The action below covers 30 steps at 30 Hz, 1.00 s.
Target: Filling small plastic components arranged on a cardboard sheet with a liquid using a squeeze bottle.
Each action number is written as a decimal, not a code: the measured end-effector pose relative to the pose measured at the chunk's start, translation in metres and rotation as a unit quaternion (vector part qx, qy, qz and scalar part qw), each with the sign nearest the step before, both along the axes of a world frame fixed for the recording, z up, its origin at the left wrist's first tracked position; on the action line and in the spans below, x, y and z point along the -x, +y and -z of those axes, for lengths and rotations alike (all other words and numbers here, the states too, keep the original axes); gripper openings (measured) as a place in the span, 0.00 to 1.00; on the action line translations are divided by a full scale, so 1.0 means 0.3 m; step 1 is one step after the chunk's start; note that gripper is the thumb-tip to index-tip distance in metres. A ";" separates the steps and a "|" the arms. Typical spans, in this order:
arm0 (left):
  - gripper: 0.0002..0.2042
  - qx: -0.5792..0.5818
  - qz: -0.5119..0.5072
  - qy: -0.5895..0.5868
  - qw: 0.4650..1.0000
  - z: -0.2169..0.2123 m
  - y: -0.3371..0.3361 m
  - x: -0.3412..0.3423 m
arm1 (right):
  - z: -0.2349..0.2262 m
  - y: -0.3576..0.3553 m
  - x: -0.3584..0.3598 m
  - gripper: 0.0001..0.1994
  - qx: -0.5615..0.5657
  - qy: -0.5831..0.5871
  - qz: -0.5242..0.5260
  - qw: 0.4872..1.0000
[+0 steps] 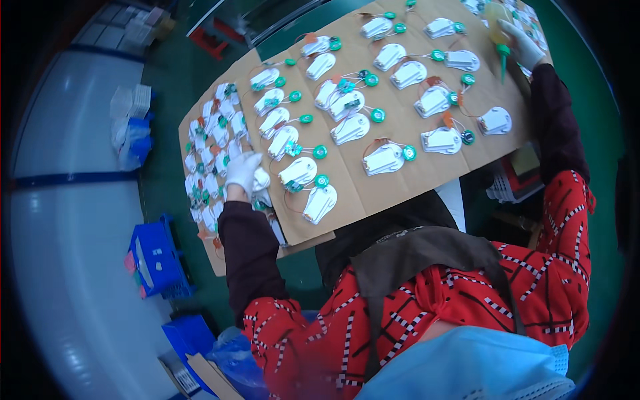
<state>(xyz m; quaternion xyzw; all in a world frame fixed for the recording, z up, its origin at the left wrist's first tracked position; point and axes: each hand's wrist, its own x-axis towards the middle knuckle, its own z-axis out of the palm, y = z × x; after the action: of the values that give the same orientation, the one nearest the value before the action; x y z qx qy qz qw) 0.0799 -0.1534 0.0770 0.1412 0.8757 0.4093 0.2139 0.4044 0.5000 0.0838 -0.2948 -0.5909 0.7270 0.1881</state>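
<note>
My right hand (522,45), in a white glove, grips a squeeze bottle (496,19) of yellowish liquid at the upper right. Its green nozzle (503,61) points down over the cardboard sheet (373,217). On that sheet lie rows of white plastic housings (389,57) with green round parts (378,115) joined by thin wires. At the sheet's left edge is my gloved left hand (243,171), its fingers curled against a white piece (261,180) that I cannot clearly make out. The nearest housing (283,143) to it lies just right on the sheet.
Left of the main sheet, more housings crowd a second cardboard (218,257). Another crowded group of parts (533,30) lies beyond my right hand. Blue bins (155,257) stand on the green floor at left. A white basket (510,188) sits below the table's right side.
</note>
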 end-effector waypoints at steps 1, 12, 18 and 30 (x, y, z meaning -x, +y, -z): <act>0.14 -0.015 -0.020 -0.017 1.000 -0.002 -0.022 -0.001 | -0.068 -0.102 0.027 0.27 -0.011 -0.027 0.006 1.000; 0.11 -0.138 0.029 -0.269 0.953 -0.056 0.024 0.090 | -0.049 -0.009 0.008 0.26 -0.126 -0.025 -0.003 0.992; 0.11 -0.124 0.090 -0.247 0.957 -0.092 -0.026 0.108 | -0.095 -0.116 0.077 0.27 -0.170 -0.048 0.056 0.983; 0.12 -0.224 0.087 -0.269 0.933 0.058 -0.144 0.127 | -0.016 -0.058 0.138 0.29 -0.119 -0.058 0.002 0.991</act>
<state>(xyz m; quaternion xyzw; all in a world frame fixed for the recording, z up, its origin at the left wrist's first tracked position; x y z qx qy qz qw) 0.0417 -0.1967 0.0596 0.1456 0.6553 0.5970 0.4393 0.3629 0.4826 0.0886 -0.3132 -0.6827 0.6327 0.1884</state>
